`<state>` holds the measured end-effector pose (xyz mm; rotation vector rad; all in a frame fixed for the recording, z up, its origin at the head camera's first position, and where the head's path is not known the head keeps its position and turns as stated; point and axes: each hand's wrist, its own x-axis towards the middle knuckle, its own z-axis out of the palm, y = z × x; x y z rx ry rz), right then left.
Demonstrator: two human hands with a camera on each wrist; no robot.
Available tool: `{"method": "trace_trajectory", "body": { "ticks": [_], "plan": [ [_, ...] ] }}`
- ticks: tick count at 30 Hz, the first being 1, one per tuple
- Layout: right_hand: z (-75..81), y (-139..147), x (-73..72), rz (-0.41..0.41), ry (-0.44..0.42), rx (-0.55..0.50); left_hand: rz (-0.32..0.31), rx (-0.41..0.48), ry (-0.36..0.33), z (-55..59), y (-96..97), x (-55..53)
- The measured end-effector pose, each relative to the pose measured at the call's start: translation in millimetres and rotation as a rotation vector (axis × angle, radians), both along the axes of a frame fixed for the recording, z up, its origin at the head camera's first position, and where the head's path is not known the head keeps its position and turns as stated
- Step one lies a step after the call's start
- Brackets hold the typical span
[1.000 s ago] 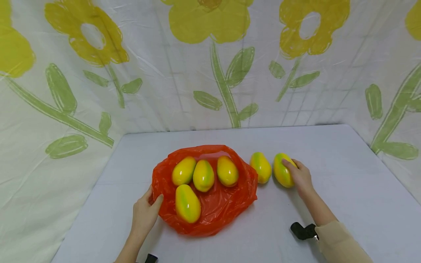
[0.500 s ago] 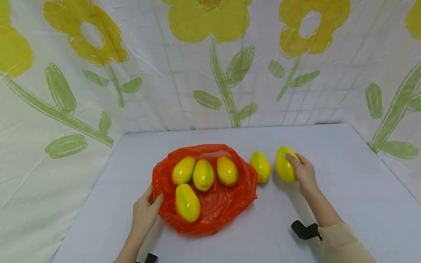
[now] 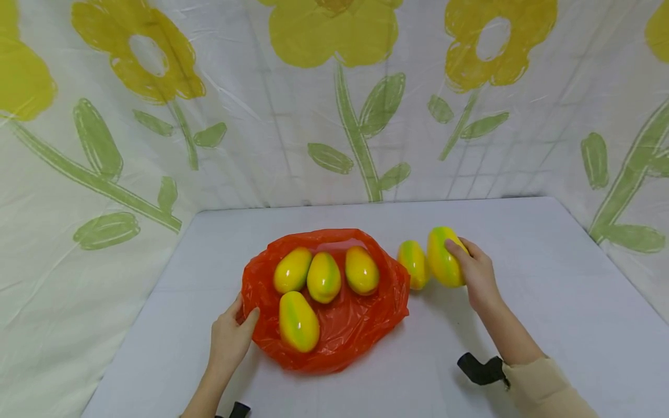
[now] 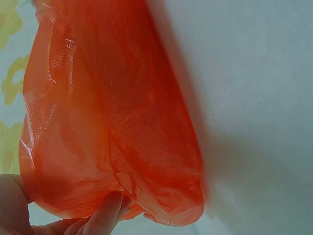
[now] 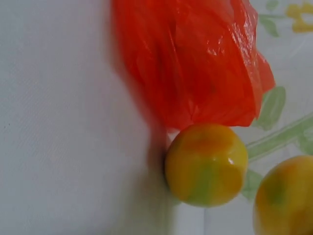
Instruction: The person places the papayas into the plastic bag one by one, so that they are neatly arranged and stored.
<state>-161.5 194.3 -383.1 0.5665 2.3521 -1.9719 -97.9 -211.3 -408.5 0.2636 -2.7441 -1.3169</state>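
A red plastic bag [image 3: 355,334] lies wide open on the table with several glossy yellow-green mangoes [image 3: 299,322] inside. My left hand [image 3: 230,339] pinches its left rim; in the left wrist view, fingertips [image 4: 105,213] press against the thin plastic [image 4: 142,122]. My right hand [image 3: 477,276] grips another mango [image 3: 444,255], thumb across its near side, raised above the table with a shadow below. Just left of it, a loose mango [image 3: 413,265] sits against the bag's right side. In the right wrist view, the loose mango [image 5: 208,166] is beside the bag; the held mango [image 5: 288,200] fills the lower right corner.
The table [image 3: 183,325] has a white cover. Behind it hangs a pale curtain [image 3: 251,151] printed with yellow flowers and green stems. Black camera mounts [image 3: 479,369] stick out from the wrists, the right one by a beige sleeve [image 3: 546,386].
The right hand has lifted its mango off the table and then carried it slightly left, so it now overlaps the loose mango in view. The left hand and bag have stayed put.
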Motion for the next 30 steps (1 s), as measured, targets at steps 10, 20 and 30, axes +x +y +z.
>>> {"method": "trace_trajectory", "body": {
  "ticks": [10,20,30],
  "plan": [
    [10.2,-15,8.8,0.073,0.044,-0.036,-0.003,-0.009,0.007,-0.1,0.1,-1.0],
    [17.8,-30,17.0,0.121,0.048,-0.075,0.001,-0.01,-0.004,-0.4,0.9,-0.4],
    [20.5,-47,25.1,0.178,0.066,-0.09,0.001,-0.002,0.0,-0.3,1.0,0.1]
  ]
}}
